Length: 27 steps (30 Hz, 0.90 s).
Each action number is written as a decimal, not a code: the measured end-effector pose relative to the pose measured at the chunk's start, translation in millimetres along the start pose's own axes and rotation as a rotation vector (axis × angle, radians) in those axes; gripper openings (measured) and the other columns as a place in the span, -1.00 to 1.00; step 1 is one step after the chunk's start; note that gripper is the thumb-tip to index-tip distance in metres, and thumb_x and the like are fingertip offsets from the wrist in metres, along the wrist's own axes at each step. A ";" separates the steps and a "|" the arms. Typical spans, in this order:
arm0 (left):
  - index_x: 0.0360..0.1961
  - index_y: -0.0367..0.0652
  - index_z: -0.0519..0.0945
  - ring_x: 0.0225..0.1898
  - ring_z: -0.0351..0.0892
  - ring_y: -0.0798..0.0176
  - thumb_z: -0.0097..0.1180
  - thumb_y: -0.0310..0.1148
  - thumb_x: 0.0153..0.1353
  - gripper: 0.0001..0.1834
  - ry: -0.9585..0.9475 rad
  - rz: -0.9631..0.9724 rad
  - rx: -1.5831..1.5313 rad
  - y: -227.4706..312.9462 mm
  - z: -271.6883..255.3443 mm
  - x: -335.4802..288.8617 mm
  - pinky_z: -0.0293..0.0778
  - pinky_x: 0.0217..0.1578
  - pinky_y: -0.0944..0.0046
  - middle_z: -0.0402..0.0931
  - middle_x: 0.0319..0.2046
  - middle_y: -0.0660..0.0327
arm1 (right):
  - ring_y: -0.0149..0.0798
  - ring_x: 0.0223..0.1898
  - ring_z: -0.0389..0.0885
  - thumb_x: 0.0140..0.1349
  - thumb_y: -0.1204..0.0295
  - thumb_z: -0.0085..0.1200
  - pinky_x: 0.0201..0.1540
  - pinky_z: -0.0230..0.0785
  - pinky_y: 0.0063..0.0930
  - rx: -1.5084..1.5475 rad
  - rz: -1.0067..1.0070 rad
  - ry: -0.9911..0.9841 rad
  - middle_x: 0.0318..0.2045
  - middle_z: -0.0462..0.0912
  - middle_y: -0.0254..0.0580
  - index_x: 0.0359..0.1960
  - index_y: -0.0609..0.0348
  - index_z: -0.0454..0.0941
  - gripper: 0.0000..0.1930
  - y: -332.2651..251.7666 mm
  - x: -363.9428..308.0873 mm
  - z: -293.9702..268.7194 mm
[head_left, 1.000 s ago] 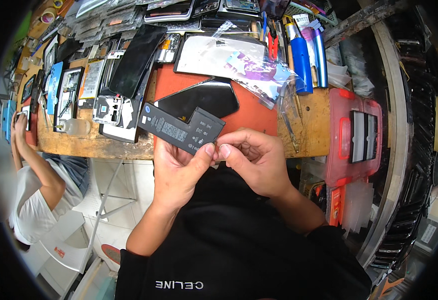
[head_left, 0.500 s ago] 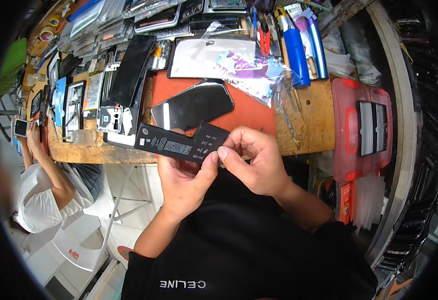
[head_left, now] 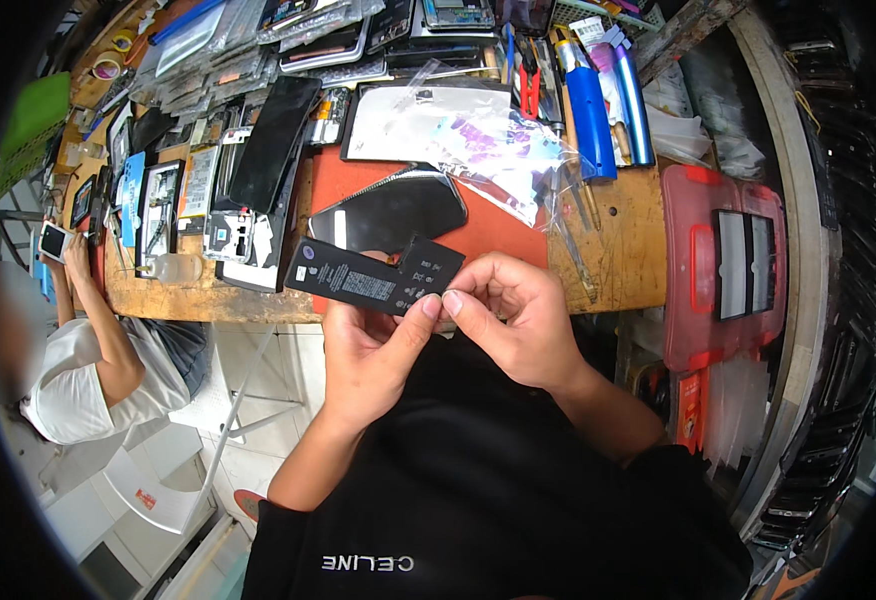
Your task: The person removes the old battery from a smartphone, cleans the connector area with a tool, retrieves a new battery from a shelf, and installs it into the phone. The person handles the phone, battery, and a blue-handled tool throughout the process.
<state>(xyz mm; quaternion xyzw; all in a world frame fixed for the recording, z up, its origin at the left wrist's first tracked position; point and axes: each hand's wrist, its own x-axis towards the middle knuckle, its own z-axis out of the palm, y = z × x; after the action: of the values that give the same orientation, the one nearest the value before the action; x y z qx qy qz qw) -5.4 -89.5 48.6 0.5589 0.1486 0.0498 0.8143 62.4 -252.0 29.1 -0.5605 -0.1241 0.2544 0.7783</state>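
Observation:
A black L-shaped phone battery (head_left: pixel 368 278) with pale printing is held up above the bench's near edge. My left hand (head_left: pixel 373 350) grips it from below, thumb pressed on its lower right part. At the battery's right corner, my right hand (head_left: pixel 513 315) pinches with thumb and forefinger; whether a small tab lies between them I cannot make out. Just beyond the battery, a dark glossy phone (head_left: pixel 398 208) lies on the orange mat (head_left: pixel 498 245), partly hidden by it.
Clear plastic film and a white sheet (head_left: pixel 388 120) lie behind the phone. Phone parts and a black screen panel (head_left: pixel 273 145) crowd the left. A blue cylinder (head_left: pixel 590 125) stands at the back right, near a red translucent case (head_left: pixel 688 270). A co-worker (head_left: pixel 108 350) sits far left, holding a phone.
The view has shifted slightly. The battery is tilted a little differently, still between both of my hands. At the far left, the co-worker's arms and phone have moved slightly.

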 end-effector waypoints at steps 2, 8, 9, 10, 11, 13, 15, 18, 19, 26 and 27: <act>0.06 -0.25 0.49 -0.10 0.72 0.44 0.31 -0.65 0.43 -0.70 0.010 0.057 0.018 1.3 1.1 0.2 0.66 -0.10 0.39 0.67 -0.09 0.23 | -0.59 -0.27 0.72 0.48 0.57 0.26 -0.22 0.54 -0.63 -0.043 -0.013 -0.005 -0.31 0.81 -0.33 -0.17 0.29 0.69 -0.96 -4.9 0.2 -0.7; 0.13 -0.26 0.42 -0.08 0.73 0.39 0.32 -0.67 0.40 -0.60 0.016 0.066 -0.001 -10.0 -1.9 -5.5 0.69 -0.09 0.38 0.67 -0.07 0.17 | -0.57 -0.25 0.69 0.47 0.62 0.23 -0.18 0.53 -0.59 -0.185 -0.013 -0.057 -0.28 0.75 -0.33 -0.19 0.30 0.67 -0.98 -2.3 -4.4 -9.9; 0.14 -0.26 0.41 -0.07 0.74 0.39 0.32 -0.67 0.40 -0.59 0.009 0.055 0.005 -10.2 -2.8 -5.8 0.70 -0.08 0.38 0.68 -0.06 0.17 | -0.59 -0.30 0.68 0.44 0.59 0.27 -0.24 0.51 -0.60 -0.167 -0.033 -0.043 -0.32 0.77 -0.35 -0.21 0.27 0.68 -0.97 0.5 -3.4 -9.3; 0.15 -0.26 0.40 -0.07 0.74 0.38 0.32 -0.67 0.40 -0.58 0.008 0.035 -0.025 -10.0 -3.1 -6.4 0.71 -0.08 0.37 0.68 -0.06 0.16 | -0.60 -0.34 0.68 0.41 0.56 0.30 -0.29 0.49 -0.61 -0.153 -0.047 -0.037 -0.36 0.78 -0.37 -0.23 0.25 0.68 -0.96 2.6 -2.1 -8.7; 0.18 -0.26 0.39 -0.05 0.74 0.35 0.33 -0.65 0.39 -0.55 0.005 0.032 -0.001 -9.2 -2.9 -6.4 0.71 -0.05 0.33 0.67 -0.04 0.15 | -0.60 -0.35 0.67 0.40 0.57 0.30 -0.29 0.49 -0.61 -0.140 -0.056 -0.047 -0.36 0.78 -0.38 -0.24 0.24 0.67 -0.95 3.7 -0.8 -8.0; 0.24 -0.25 0.37 -0.03 0.74 0.31 0.36 -0.62 0.38 -0.49 -0.016 -0.031 -0.078 -6.4 -0.4 -5.4 0.73 -0.01 0.27 0.65 -0.01 0.13 | -0.61 -0.35 0.66 0.39 0.57 0.30 -0.29 0.49 -0.61 -0.088 -0.063 -0.063 -0.37 0.77 -0.39 -0.25 0.23 0.65 -0.94 1.6 1.1 -7.8; 0.17 -0.27 0.41 -0.06 0.73 0.35 0.33 -0.65 0.40 -0.57 0.003 -0.001 -0.103 -5.4 4.6 -5.3 0.71 -0.03 0.30 0.68 -0.05 0.14 | -0.54 -0.27 0.68 0.43 0.64 0.23 -0.18 0.53 -0.55 -0.182 -0.030 -0.130 -0.29 0.70 -0.32 -0.21 0.29 0.62 -0.96 -5.0 1.6 -11.5; 0.13 -0.30 0.47 -0.09 0.73 0.36 0.31 -0.67 0.41 -0.65 0.005 0.031 -0.225 -9.0 8.5 -5.4 0.70 -0.05 0.31 0.70 -0.07 0.14 | -0.48 -0.22 0.69 0.46 0.67 0.19 -0.12 0.56 -0.51 -0.223 -0.017 -0.182 -0.25 0.68 -0.26 -0.17 0.33 0.60 -0.97 -11.3 0.8 -17.2; 0.12 -0.31 0.49 -0.10 0.73 0.35 0.31 -0.67 0.41 -0.66 -0.007 0.035 -0.299 -10.9 8.4 -6.0 0.70 -0.05 0.30 0.70 -0.07 0.14 | -0.48 -0.22 0.70 0.46 0.67 0.18 -0.12 0.56 -0.51 -0.213 -0.011 -0.198 -0.25 0.68 -0.25 -0.17 0.33 0.60 -0.98 -11.3 0.3 -18.0; 0.10 -0.36 0.58 -0.12 0.76 0.33 0.32 -0.63 0.43 -0.73 0.029 0.010 -0.209 -6.9 -0.6 -4.7 0.72 -0.07 0.31 0.72 -0.07 0.13 | -0.55 -0.24 0.74 0.48 0.60 0.21 -0.19 0.55 -0.61 0.034 -0.019 -0.044 -0.28 0.79 -0.32 -0.15 0.27 0.66 -0.99 -2.6 2.6 -0.3; 0.10 -0.36 0.58 -0.12 0.77 0.33 0.32 -0.63 0.43 -0.72 0.032 0.026 -0.162 -4.3 -0.6 -4.3 0.72 -0.06 0.32 0.73 -0.07 0.13 | -0.55 -0.24 0.74 0.48 0.61 0.21 -0.20 0.55 -0.61 0.014 -0.017 -0.040 -0.28 0.79 -0.32 -0.15 0.27 0.66 -0.99 -3.9 2.6 2.3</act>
<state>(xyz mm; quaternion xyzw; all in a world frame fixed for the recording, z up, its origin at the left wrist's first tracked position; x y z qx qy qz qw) -10.1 -91.6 45.2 0.4920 0.1498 0.0813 0.8538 64.5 -249.7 33.3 -0.5487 -0.1426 0.2598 0.7818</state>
